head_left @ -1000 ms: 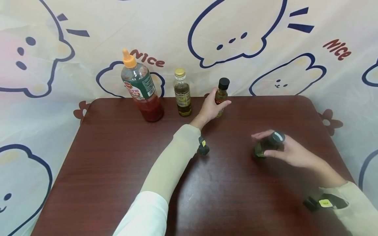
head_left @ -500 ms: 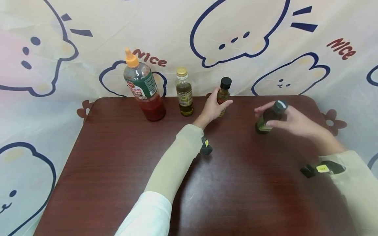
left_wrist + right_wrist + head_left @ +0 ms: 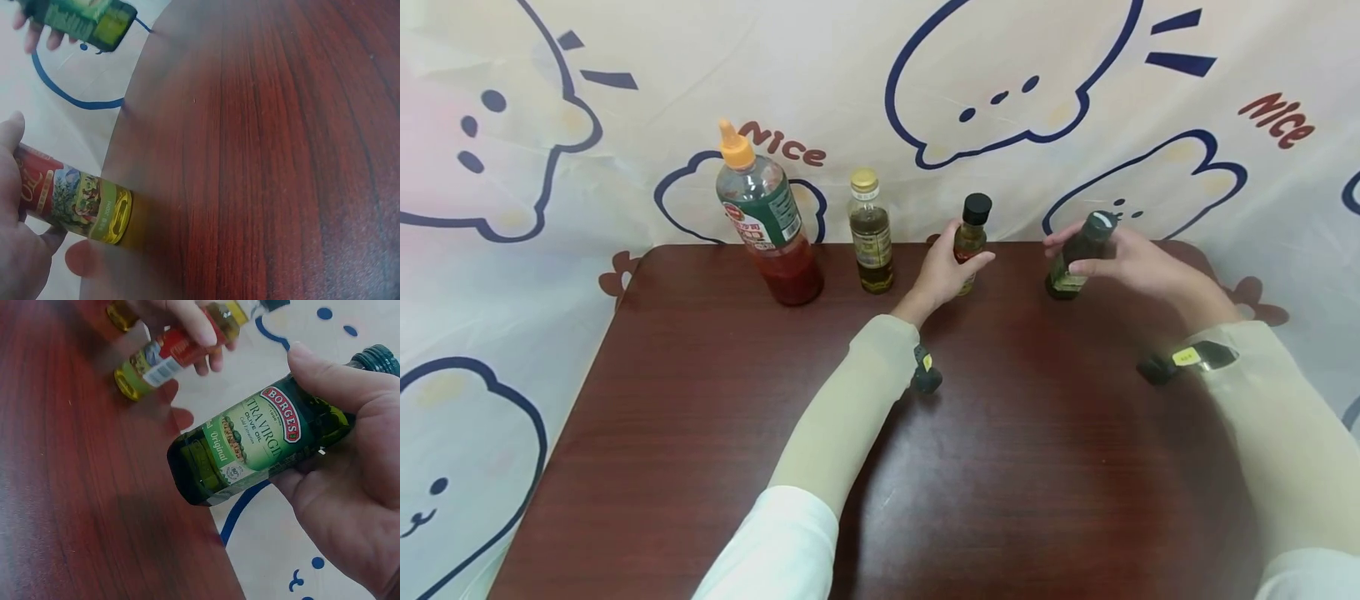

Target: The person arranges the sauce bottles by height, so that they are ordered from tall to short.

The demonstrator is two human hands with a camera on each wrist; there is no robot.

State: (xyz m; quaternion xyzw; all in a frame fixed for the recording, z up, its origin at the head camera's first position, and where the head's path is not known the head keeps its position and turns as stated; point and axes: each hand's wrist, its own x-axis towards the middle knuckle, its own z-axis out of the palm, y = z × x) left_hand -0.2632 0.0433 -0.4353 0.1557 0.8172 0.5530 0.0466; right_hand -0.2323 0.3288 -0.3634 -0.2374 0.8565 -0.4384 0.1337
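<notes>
My left hand grips a small oil bottle with a black cap, standing upright at the table's back edge. Its red label and yellow oil show in the left wrist view. To the right, my right hand holds a dark green olive oil bottle between thumb and fingers. That bottle is slightly tilted and seems to hang just above the table near the back edge. Its green label faces the right wrist camera.
A yellow-capped oil bottle stands left of my left hand. Further left is a large red sauce bottle with an orange nozzle. Behind the dark wooden table hangs a pale printed cloth.
My right hand has carried the olive oil bottle away from me, toward the back edge of the table. My left hand keeps its grip in the same place. The view has shifted slightly.
</notes>
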